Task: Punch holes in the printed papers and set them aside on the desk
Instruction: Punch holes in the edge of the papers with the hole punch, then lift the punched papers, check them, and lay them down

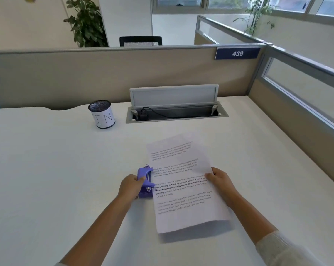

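Observation:
A purple hole punch (145, 182) stands on the white desk (56, 169) near the middle front. My left hand (130, 186) grips its left side, fingers wrapped over the lever. A printed paper (183, 181) with black text lies slanted to the right of the punch, its left edge slid into the punch's slot. My right hand (221, 181) holds the paper's right edge, thumb on top; the near end of the sheet is lifted and casts a shadow on the desk.
A mesh pen cup (102, 115) labelled "IN" stands at the back left. An open cable tray (176, 112) with a plug sits at the back centre. Beige partition walls (124, 73) close the desk at the back and right.

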Available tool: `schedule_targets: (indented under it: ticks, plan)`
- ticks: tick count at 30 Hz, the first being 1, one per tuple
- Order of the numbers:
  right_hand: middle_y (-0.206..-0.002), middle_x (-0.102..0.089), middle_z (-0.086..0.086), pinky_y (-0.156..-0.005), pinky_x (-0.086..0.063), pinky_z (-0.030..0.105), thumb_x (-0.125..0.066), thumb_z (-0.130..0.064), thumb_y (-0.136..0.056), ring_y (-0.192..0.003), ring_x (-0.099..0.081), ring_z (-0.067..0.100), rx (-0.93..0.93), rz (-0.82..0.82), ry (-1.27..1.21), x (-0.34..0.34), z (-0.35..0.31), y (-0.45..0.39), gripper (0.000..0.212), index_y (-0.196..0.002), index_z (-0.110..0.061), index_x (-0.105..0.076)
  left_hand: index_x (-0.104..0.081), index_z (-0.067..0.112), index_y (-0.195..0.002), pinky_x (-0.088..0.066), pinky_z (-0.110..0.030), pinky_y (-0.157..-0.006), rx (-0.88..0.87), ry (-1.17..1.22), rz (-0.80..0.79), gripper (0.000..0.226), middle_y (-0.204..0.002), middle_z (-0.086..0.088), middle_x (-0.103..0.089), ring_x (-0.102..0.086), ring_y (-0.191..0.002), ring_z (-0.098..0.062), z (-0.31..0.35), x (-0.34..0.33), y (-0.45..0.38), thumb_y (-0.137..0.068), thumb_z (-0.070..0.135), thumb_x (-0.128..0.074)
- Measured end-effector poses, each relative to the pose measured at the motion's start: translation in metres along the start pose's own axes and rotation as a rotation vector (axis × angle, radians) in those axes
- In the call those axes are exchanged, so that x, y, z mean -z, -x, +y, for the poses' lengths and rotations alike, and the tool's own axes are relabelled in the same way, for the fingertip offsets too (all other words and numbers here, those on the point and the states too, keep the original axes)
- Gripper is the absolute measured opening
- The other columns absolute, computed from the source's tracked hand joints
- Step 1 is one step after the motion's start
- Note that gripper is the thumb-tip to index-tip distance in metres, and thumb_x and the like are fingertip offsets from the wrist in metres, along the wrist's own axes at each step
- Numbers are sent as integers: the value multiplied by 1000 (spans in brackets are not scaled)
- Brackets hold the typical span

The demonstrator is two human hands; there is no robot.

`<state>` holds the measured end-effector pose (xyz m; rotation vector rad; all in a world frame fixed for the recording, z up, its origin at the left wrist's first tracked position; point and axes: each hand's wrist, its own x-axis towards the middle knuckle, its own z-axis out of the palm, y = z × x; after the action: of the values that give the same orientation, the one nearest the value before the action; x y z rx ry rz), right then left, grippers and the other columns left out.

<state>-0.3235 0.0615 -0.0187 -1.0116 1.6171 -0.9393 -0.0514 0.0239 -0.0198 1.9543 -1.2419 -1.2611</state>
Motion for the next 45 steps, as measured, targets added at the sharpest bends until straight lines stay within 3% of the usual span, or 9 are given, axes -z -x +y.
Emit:
schedule_targets:
  ticks: [5,10,15,21,30,34,38,42,45]
  plan:
    - [-94,-70,21,-76,-55,48,-49,-9,-89,-82,-67,39,-25,95,-74,27,6,-6,17,-98,-1,-61,-44,10,-68,-42,-35,-65,1,134,113,26,-83,-15,-51,-50,-77,-28,-12,32,1,-92,19,-48]
    - [-85,-68,14,-63,-54,33,-48,-6,-89,-65,-65,24,-21,107,-134,34,9,-11,12,-91,-7,-60,-44,9,-66,-44,-34,-63,26,169,243,28,-85,-16,-51,-50,-81,-29,-30,74,-4,-93,17,-48]
    - [-88,-68,15,-73,-53,41,-48,-7,-90,-72,-63,30,-11,94,-140,33,12,-14,13,-91,-10,-60,-47,7,-68,-49,-54,-82,74,101,356,26,-83,-18,-52,-52,-79,-31,-56,122,-9,-92,18,-50]
    - [-82,-68,10,-65,-53,34,-49,-8,-91,-57,-67,16,-2,93,-132,33,13,-13,14,-85,-14,-60,-52,2,-76,-47,-54,-87,130,33,454,25,-86,-20,-54,-54,-84,-35,-80,157,-7,-93,20,-47]
    - [-83,-68,9,-57,-53,28,-48,-9,-91,-57,-66,15,16,85,-144,32,9,-6,15,-85,-15,-60,-54,-2,-73,-39,-37,-65,99,-144,482,27,-78,-21,-57,-54,-73,-36,-85,165,-2,-93,15,-46]
    - [-85,-71,6,-55,-58,29,-48,-9,-91,-61,-69,15,28,80,-263,34,9,-2,17,-94,-16,-63,-45,-3,-119,-39,-40,-79,102,-47,597,35,-112,-19,-58,-53,-106,-42,-85,161,3,-91,18,-49]
    - [-96,-73,6,-66,-60,36,-47,-12,-93,-81,-71,22,74,-19,-389,37,11,5,22,-107,-17,-62,-45,0,-126,-39,-52,-94,-163,-137,879,38,-127,-23,-51,-45,-117,-41,-77,136,18,-90,12,-48]
    - [-94,-75,0,-66,-60,31,-45,-9,-94,-83,-71,18,152,-92,-446,37,-5,13,24,-108,-19,-61,-58,5,-115,-48,-42,-89,-656,-117,577,27,-112,-14,-63,-60,-97,-23,-39,57,37,-88,4,-52]
    - [-96,-74,0,-68,-60,31,-47,-12,-92,-85,-71,18,223,-95,-439,37,-20,15,24,-112,-18,-60,-61,8,-113,-50,-13,-77,-717,29,241,26,-107,-3,-66,-60,-78,5,-1,4,56,-87,9,-58]
